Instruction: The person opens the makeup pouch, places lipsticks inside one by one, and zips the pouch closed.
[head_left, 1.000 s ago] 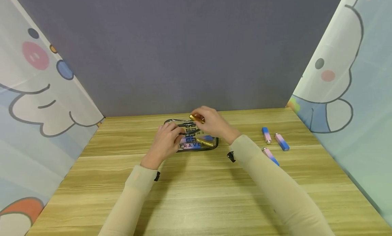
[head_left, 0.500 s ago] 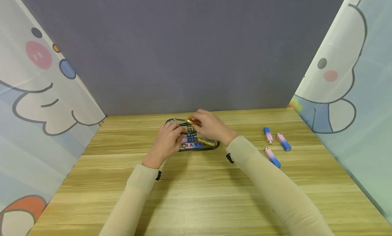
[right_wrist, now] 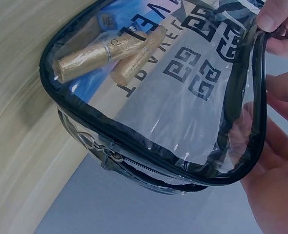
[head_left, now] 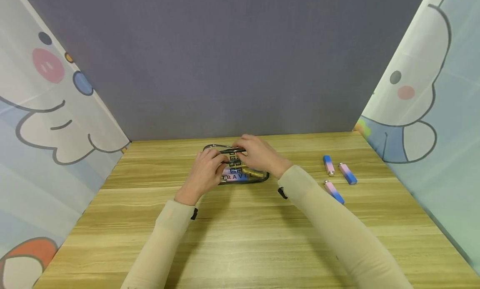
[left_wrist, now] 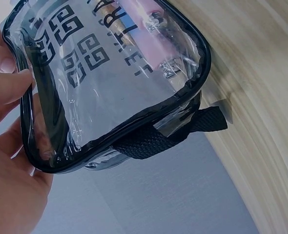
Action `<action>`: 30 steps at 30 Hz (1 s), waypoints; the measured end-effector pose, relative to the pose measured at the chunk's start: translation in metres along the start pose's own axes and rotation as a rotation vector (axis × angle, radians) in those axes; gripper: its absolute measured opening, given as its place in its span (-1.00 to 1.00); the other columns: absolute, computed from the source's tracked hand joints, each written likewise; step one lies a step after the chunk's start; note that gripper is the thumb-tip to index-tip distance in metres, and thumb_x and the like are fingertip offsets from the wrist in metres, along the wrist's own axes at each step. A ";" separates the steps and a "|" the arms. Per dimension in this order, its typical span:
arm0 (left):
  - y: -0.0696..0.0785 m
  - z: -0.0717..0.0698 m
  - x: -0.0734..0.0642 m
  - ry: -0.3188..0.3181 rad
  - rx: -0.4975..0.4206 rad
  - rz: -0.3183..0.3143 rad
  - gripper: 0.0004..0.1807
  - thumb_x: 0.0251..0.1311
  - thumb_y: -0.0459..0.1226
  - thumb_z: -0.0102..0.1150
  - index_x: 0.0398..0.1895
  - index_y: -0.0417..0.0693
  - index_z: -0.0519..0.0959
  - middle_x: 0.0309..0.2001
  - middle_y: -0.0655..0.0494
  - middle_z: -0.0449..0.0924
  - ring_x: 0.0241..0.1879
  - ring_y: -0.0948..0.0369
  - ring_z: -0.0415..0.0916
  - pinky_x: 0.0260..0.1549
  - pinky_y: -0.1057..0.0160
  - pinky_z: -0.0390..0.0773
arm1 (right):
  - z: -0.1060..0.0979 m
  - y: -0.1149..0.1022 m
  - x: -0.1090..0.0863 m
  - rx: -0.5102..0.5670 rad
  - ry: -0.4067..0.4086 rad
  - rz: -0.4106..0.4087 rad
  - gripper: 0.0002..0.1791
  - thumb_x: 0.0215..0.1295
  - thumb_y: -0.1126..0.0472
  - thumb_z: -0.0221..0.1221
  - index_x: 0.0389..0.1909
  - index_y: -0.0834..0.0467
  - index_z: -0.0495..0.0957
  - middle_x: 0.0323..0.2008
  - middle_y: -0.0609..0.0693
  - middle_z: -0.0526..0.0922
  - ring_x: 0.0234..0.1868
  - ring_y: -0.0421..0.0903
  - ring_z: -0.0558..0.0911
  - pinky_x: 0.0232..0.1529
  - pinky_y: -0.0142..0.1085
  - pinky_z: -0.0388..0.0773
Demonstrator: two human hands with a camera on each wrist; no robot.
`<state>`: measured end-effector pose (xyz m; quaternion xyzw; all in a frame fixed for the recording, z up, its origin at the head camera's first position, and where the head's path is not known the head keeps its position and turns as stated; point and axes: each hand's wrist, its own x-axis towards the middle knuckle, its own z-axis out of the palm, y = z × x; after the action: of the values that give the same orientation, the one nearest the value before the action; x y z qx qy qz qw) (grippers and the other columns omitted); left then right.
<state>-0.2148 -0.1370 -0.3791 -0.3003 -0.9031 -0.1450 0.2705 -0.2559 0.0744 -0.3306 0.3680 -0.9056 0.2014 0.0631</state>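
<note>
Sleeves (head_left: 159,245), both pale cream, run in from the bottom of the head view over a wood-grain worktop (head_left: 240,243), each with a bit of black wrist strap (head_left: 283,192) peeking out underneath. Off to the right, the closest loose stick is a pink-and-blue tube (head_left: 333,192) lying at an angle. Roughly mid-worktop, toward the back, sits the clear pouch (left_wrist: 110,112) with black piping, a blocky black logo and TRAVEL printed on it. It's got stuff inside: two gold tubes (right_wrist: 102,53) near its right end, one partly overlapping the other, plus at least two pink tubes (left_wrist: 156,48) with silvery ends over on the left. Left hand (head_left: 204,172) is pinching the pouch's nearer top edge, fingers pretty close together. Level with the pouch but well to the right, two more pink-and-blue ones (head_left: 348,173) lie side by side without touching. Right hand (head_left: 260,157) has its fingers closed on the farther top edge. Behind everything there's a plain dark grey panel (head_left: 240,64), with cartoon-print curtains (head_left: 420,93) flanking it left and right.
</note>
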 end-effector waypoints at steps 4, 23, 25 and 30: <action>0.000 -0.001 0.000 -0.008 0.009 -0.002 -0.93 0.32 -0.37 0.30 -0.20 -0.09 0.72 -0.18 0.04 0.62 -0.13 0.01 0.50 -0.25 0.05 0.38 | -0.002 0.000 0.000 -0.019 -0.010 -0.005 -0.67 0.43 0.23 0.24 0.17 0.15 0.63 0.01 0.03 0.62 -0.07 -0.02 0.63 -0.12 -0.20 0.59; 0.001 -0.001 0.001 -0.015 0.016 -0.011 -0.91 0.33 -0.36 0.28 -0.19 -0.05 0.73 -0.17 0.06 0.63 -0.12 0.02 0.50 -0.23 0.06 0.37 | -0.034 0.020 -0.028 -0.077 0.007 -0.001 -0.67 0.42 0.24 0.24 0.15 0.21 0.63 0.00 0.12 0.62 0.00 0.05 0.58 0.02 -0.06 0.56; 0.000 0.000 0.001 -0.020 0.013 -0.013 -0.91 0.34 -0.36 0.27 -0.19 -0.06 0.74 -0.17 0.06 0.64 -0.12 0.02 0.49 -0.23 0.06 0.37 | -0.037 0.026 -0.034 -0.075 0.018 0.010 -0.66 0.42 0.23 0.24 0.16 0.22 0.63 0.01 0.12 0.62 0.02 0.06 0.59 0.06 -0.03 0.55; -0.001 0.000 0.001 -0.020 0.009 -0.018 -0.90 0.33 -0.37 0.27 -0.18 -0.07 0.73 -0.17 0.05 0.64 -0.11 0.02 0.49 -0.22 0.06 0.36 | -0.044 0.044 -0.049 -0.051 0.065 0.032 -0.66 0.41 0.24 0.24 0.14 0.26 0.62 -0.03 0.12 0.63 0.01 0.09 0.60 0.06 0.01 0.54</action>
<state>-0.2157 -0.1371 -0.3792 -0.2922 -0.9091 -0.1406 0.2615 -0.2524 0.1522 -0.3171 0.3449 -0.9137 0.1912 0.0984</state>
